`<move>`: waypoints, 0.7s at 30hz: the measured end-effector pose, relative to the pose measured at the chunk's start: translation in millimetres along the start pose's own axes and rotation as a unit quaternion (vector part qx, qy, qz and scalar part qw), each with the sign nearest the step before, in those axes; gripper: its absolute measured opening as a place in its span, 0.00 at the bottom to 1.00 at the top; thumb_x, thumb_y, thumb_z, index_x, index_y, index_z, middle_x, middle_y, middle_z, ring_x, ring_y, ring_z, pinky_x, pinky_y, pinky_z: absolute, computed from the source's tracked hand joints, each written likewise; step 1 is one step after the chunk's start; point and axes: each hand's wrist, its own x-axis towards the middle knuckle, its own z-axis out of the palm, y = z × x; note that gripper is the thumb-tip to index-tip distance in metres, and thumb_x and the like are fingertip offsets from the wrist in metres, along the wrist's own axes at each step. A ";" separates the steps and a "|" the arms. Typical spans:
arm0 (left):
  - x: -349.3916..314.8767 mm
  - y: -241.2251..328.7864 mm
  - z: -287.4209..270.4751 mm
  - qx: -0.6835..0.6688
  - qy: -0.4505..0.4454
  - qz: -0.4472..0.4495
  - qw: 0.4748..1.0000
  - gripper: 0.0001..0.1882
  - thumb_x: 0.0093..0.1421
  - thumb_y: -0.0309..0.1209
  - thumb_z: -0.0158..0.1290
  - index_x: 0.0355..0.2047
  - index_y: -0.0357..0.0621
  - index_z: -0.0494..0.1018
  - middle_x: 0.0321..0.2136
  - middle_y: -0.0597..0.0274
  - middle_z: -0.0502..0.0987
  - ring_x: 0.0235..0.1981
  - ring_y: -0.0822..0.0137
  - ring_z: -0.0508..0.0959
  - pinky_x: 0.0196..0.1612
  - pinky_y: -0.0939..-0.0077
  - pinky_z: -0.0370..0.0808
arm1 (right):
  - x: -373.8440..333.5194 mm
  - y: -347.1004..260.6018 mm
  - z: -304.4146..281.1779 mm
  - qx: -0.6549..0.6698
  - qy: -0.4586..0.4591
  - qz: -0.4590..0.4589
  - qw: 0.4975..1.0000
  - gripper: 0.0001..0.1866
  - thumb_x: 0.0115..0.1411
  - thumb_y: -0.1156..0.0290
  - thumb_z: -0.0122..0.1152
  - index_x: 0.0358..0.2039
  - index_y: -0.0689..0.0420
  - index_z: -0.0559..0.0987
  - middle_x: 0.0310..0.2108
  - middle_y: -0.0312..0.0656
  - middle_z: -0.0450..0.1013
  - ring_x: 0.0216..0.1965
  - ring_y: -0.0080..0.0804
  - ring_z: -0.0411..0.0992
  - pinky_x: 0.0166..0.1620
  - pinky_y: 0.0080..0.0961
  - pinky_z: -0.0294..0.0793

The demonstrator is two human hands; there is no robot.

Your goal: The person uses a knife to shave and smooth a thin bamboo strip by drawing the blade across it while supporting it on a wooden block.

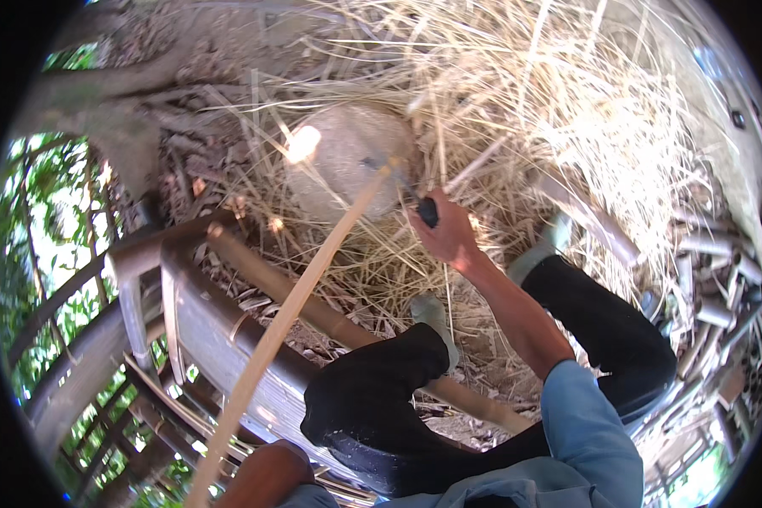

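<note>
My right hand (449, 233) is closed around the black handle of a knife (428, 212). Its blade is smeared by motion and meets or crosses the upper end of a long, pale bamboo strip (289, 309); whether they touch, I cannot tell. That strip slants from the lower left edge up to a round, light brown block (339, 173) on the ground, with its end over the block. Of my left arm only a bent part shows at the lower edge, beside the strip, and my left hand is outside the picture.
Thin pale shavings (584, 110) are heaped around and beyond the block. A bamboo pole (330, 322) runs past my feet. A bamboo frame or bench (220, 339) stands at the left. Cut bamboo pieces (711, 313) lie at the right, and a split piece (593, 220) lies on the shavings.
</note>
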 end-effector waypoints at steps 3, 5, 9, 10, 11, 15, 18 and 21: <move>-8.5 33.9 -63.5 -0.063 0.087 -0.101 0.989 0.19 0.61 0.38 0.46 0.16 0.58 0.53 0.15 0.73 0.50 0.19 0.72 0.55 0.27 0.74 0.54 | 1.3 -6.0 -4.2 0.049 0.107 0.015 0.993 0.20 0.63 0.61 0.67 0.48 0.60 0.73 0.32 0.40 0.73 0.28 0.28 0.72 0.31 0.30 0.75; -33.4 36.1 -94.7 -0.117 0.242 -0.108 0.957 0.22 0.67 0.41 0.45 0.16 0.57 0.54 0.14 0.73 0.48 0.19 0.74 0.52 0.27 0.74 0.58 | 4.9 13.6 -9.3 -0.032 0.171 0.017 0.985 0.18 0.64 0.70 0.66 0.50 0.61 0.72 0.36 0.39 0.73 0.35 0.22 0.74 0.29 0.24 0.77; -88.1 21.8 -135.8 0.093 0.427 -0.163 0.885 0.27 0.71 0.50 0.34 0.15 0.56 0.56 0.12 0.71 0.51 0.17 0.72 0.54 0.28 0.73 0.63 | -9.9 -40.1 -27.4 0.302 0.180 0.141 0.926 0.20 0.57 0.72 0.75 0.45 0.59 0.73 0.31 0.36 0.76 0.25 0.26 0.77 0.28 0.23 0.75; -109.7 22.8 -153.2 0.099 0.487 -0.158 0.853 0.27 0.71 0.52 0.36 0.16 0.55 0.58 0.11 0.72 0.53 0.16 0.71 0.56 0.26 0.73 0.63 | -9.1 -31.7 -25.7 0.324 0.201 0.103 0.919 0.19 0.57 0.74 0.75 0.44 0.58 0.74 0.31 0.36 0.76 0.25 0.24 0.76 0.28 0.24 0.75; -135.0 28.2 -169.2 0.107 0.547 -0.153 0.816 0.27 0.71 0.54 0.38 0.17 0.54 0.60 0.10 0.72 0.54 0.14 0.71 0.58 0.24 0.74 0.63 | -12.9 -37.3 -25.5 0.312 0.202 0.122 0.920 0.21 0.56 0.76 0.75 0.47 0.59 0.75 0.34 0.35 0.77 0.30 0.25 0.76 0.32 0.24 0.76; -201.5 52.2 -188.1 0.144 0.669 -0.199 0.702 0.26 0.66 0.57 0.46 0.21 0.51 0.65 0.10 0.69 0.61 0.15 0.65 0.66 0.27 0.68 0.66 | -12.3 -46.7 -32.0 0.335 0.229 0.088 0.910 0.19 0.56 0.77 0.75 0.47 0.60 0.77 0.36 0.35 0.77 0.34 0.25 0.75 0.37 0.24 0.74; -225.4 54.3 -186.2 0.272 0.626 -0.322 0.656 0.24 0.69 0.53 0.46 0.24 0.49 0.71 0.15 0.67 0.72 0.16 0.63 0.72 0.22 0.69 0.68 | -7.0 -64.3 -43.2 0.299 0.211 0.052 0.929 0.14 0.55 0.74 0.76 0.39 0.58 0.78 0.30 0.34 0.77 0.27 0.23 0.73 0.34 0.22 0.73; -240.9 74.0 -181.8 0.499 0.188 -0.640 0.553 0.20 0.69 0.46 0.50 0.25 0.46 0.72 0.19 0.61 0.76 0.15 0.62 0.72 0.20 0.69 0.69 | 18.4 -56.1 -63.3 0.176 0.204 0.076 0.960 0.14 0.57 0.70 0.75 0.38 0.58 0.78 0.29 0.33 0.76 0.26 0.22 0.71 0.33 0.21 0.73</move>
